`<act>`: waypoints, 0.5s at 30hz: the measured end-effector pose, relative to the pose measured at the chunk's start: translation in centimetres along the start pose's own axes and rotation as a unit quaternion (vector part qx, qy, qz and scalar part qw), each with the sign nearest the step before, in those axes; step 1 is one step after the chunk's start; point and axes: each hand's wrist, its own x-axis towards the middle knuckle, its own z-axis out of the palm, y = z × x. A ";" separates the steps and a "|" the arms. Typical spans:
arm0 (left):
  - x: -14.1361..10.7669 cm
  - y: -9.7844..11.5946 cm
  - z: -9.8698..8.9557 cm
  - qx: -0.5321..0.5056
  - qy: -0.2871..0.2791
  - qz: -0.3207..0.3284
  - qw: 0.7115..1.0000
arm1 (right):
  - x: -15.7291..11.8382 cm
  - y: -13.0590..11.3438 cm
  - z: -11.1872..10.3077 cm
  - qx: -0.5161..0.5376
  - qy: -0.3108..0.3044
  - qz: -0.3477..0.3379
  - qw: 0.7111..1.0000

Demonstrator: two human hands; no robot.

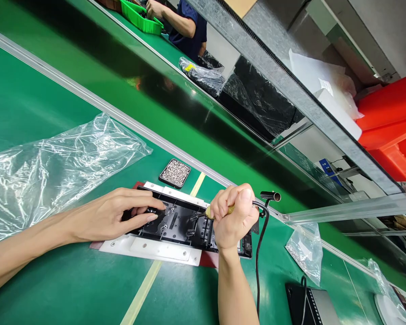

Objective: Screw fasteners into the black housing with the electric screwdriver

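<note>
Green bench (pixel 71 284), right fingers (pixel 220 204) tight round a yellow-handled corded tool (pixel 208 212), left fingers (pixel 135 193) on black casing (pixel 172 231), grip unclear

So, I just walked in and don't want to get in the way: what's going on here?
Someone is working on a black plastic case set between white strips on a green table. Their left hand rests on one end; their right hand grips a yellow-handled tool, its tip over the case's inside. Whether it touches is unclear. Beyond the case lies a dish of small pieces.
</note>
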 end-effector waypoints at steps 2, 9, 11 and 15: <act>0.0 -0.1 0.0 0.004 -0.006 -0.007 1.000 | -0.1 0.0 0.0 0.004 0.000 0.005 1.000; 0.0 0.1 -0.1 -0.002 0.003 -0.008 1.000 | 0.0 0.0 0.0 0.004 0.002 0.005 1.000; 0.0 0.2 0.0 -0.004 0.002 -0.006 1.000 | -0.1 0.0 0.0 0.002 0.001 0.006 1.000; -0.1 0.4 -0.1 -0.015 0.000 -0.004 1.000 | -0.1 0.0 0.0 -0.001 0.003 0.011 1.000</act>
